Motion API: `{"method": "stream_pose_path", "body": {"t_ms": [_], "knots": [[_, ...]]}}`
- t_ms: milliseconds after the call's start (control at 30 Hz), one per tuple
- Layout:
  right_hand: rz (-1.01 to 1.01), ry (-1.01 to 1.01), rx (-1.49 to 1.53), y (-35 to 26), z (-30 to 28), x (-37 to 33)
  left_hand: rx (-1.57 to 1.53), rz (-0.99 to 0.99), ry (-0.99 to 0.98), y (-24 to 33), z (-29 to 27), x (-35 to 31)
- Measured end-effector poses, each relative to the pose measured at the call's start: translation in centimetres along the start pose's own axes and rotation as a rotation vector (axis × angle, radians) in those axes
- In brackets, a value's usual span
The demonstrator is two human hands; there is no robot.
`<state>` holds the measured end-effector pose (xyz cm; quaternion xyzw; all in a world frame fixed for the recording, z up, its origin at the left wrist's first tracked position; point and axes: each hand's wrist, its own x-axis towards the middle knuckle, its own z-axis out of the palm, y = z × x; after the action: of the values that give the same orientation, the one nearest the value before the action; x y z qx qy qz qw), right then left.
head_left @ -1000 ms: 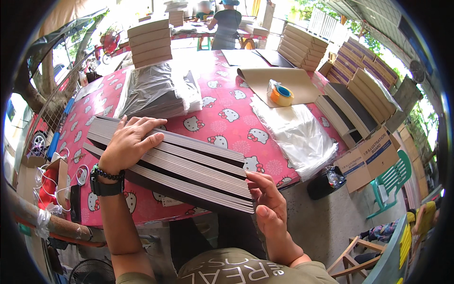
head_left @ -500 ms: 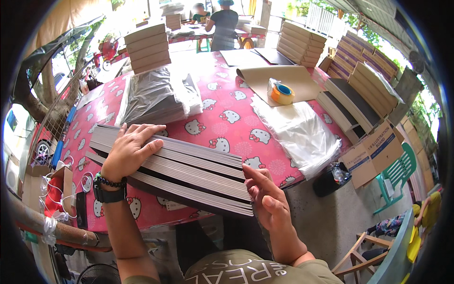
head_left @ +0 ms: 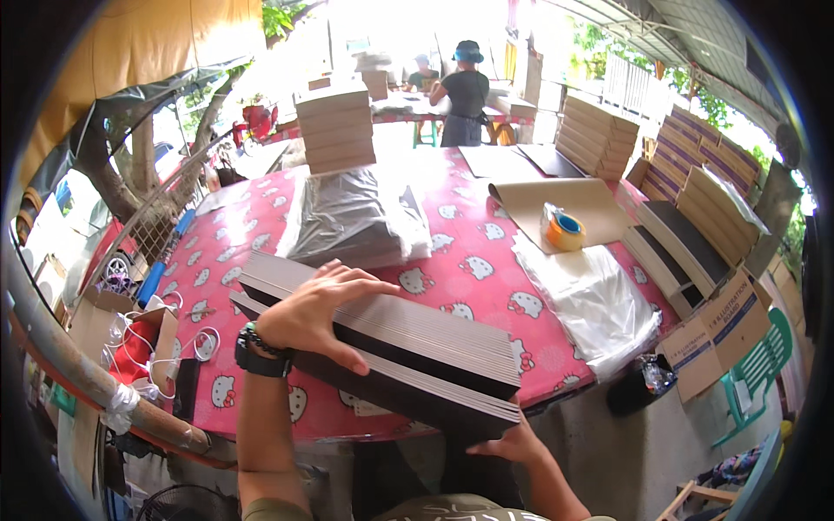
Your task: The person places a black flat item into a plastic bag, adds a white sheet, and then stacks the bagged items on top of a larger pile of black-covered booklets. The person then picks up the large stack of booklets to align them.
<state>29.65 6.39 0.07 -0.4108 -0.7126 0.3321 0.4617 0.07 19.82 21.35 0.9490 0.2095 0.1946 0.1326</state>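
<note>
A thick stack of grey-edged boards with black faces (head_left: pixel 417 334) lies slantwise in front of me, at the table's near edge and jutting past it. Dark bands part it into bundles. My left hand (head_left: pixel 317 317), with a dark watch and beads at its wrist, spans the upper bundle, fingers spread over the top and thumb on the near side. At the right end, low down, my right hand (head_left: pixel 519 441) holds the corner; its thumb shows below, while most fingers are hidden behind the boards. Just beyond lies a plastic-wrapped dark pack (head_left: pixel 347 213).
The pink patterned table (head_left: pixel 452 278) also bears clear plastic sleeves (head_left: pixel 595 304), a tape roll (head_left: pixel 565 231) on brown paper (head_left: pixel 599 204), and tall stacks (head_left: pixel 334 130). More black boards (head_left: pixel 691 247) stand right. A box with cords (head_left: pixel 130 343) sits left. Two people work beyond.
My right hand has dropped from the stack's right end face to its lower corner. The left hand has its fingers more arched, and a wider dark gap shows between the bundles. My view has shifted.
</note>
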Motion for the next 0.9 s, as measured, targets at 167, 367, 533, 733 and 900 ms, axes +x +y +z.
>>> {"method": "stream_pose_path", "body": {"t_ms": [167, 367, 533, 733, 900], "knots": [[0.131, 0.106, 0.093, 0.9, 3.3, 2.6, -0.002, -0.095, -0.013, -0.8, 0.7, -0.5], [0.128, 0.288, 0.251, 3.0, 4.5, 0.2, 0.285, -0.013, 0.030, 0.8, 2.0, -1.0], [0.076, 0.516, 0.307, 6.3, 6.9, -1.0, 0.374, -0.045, 0.073, 2.0, 2.9, -2.8], [0.018, 0.446, -0.004, -1.1, -1.7, 6.2, 0.290, -0.058, 0.427, 2.2, 0.0, -4.1], [-0.716, 0.096, -0.598, -19.1, -10.0, 17.2, 0.028, -0.291, 0.961, 3.1, 0.9, -7.2]]}}
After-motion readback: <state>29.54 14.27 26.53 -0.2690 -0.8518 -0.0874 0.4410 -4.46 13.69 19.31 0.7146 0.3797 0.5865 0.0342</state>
